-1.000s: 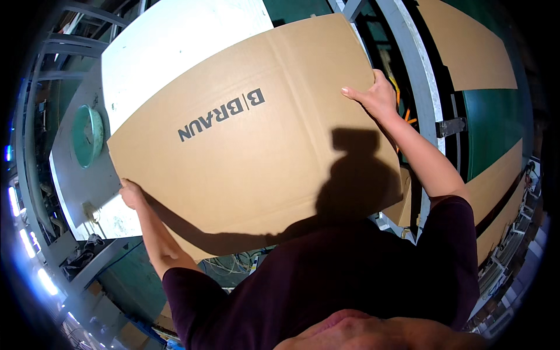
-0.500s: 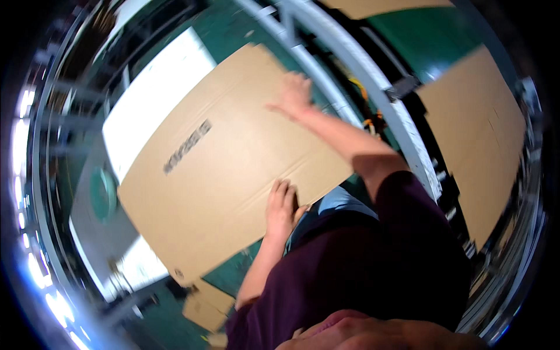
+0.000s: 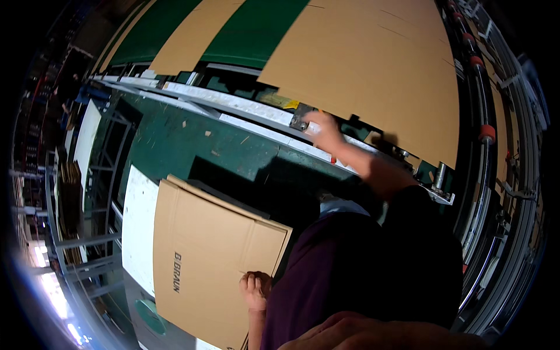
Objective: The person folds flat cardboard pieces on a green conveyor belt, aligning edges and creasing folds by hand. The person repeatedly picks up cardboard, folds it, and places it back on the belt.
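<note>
So from my remote seat, going left to right: out at 9 o'clock I've got a pile of flattened cardboard (image 3: 70,186) near some grey metal framing. Around 8 o'clock there's a white table (image 3: 137,221), and a green bowl (image 3: 150,317) sits down at half past 7, just beside the big piece I'm on. Up at 10 o'clock it's green floor (image 3: 175,134) with a few scraps scattered about.

The main thing, a flat cardboard box (image 3: 210,256) with dark lettering on it, lies over the table at about 7 o'clock, layered edges showing on its far side. My left hand (image 3: 255,290) is just past 6 o'clock, at the box's near edge. Fingers are bent and resting on the board, but the thumb's hidden, so I can't tell if it's actually pinching.

Toward 12 there's a green belt (image 3: 256,29), with a pale metal rail (image 3: 245,111) running below it. My right hand (image 3: 322,131) is out at half past 1 over that rail, fingers curled by a dark metal block (image 3: 300,115); can't tell if they're gripping it. Past that, a large cardboard sheet (image 3: 373,64) lies near 1 o'clock, then a roller with red rings (image 3: 487,133) toward 3.
</note>
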Demonstrator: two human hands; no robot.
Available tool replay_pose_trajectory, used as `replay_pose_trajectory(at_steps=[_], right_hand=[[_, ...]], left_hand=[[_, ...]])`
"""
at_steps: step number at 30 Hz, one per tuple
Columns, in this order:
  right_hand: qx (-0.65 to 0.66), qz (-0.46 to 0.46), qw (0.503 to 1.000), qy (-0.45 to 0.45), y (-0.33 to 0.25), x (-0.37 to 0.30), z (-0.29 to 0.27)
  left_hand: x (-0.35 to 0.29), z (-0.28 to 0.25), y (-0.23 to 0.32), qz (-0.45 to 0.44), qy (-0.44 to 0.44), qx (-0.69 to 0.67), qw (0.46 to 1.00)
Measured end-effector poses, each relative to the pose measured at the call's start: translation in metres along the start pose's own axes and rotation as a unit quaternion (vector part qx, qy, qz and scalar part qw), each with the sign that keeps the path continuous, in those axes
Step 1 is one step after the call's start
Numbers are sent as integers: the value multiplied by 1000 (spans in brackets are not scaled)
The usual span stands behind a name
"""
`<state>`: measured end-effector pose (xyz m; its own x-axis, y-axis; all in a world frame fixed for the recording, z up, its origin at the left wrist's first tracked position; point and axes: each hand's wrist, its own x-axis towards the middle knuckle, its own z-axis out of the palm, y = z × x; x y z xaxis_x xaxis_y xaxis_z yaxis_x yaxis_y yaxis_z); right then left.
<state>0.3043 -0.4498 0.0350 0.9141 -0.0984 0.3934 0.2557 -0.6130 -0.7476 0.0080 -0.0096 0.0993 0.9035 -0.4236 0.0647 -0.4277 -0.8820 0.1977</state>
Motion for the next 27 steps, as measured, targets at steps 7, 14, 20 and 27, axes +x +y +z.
replay_pose_trajectory(at_steps=[7,14,20,27], right_hand=[[-596,358,716,-63,177,-146,-270],[-498,60,864,-49,219,-146,-255],[-241,-115,963,20,-8,6,-217],[5,-187,900,394,-184,48,-290]], left_hand=[[-3,14,-27,99,-93,85,987],[21,19,-36,161,-48,89,982],[31,2,-22,134,-9,53,989],[19,19,-28,157,22,59,986]])
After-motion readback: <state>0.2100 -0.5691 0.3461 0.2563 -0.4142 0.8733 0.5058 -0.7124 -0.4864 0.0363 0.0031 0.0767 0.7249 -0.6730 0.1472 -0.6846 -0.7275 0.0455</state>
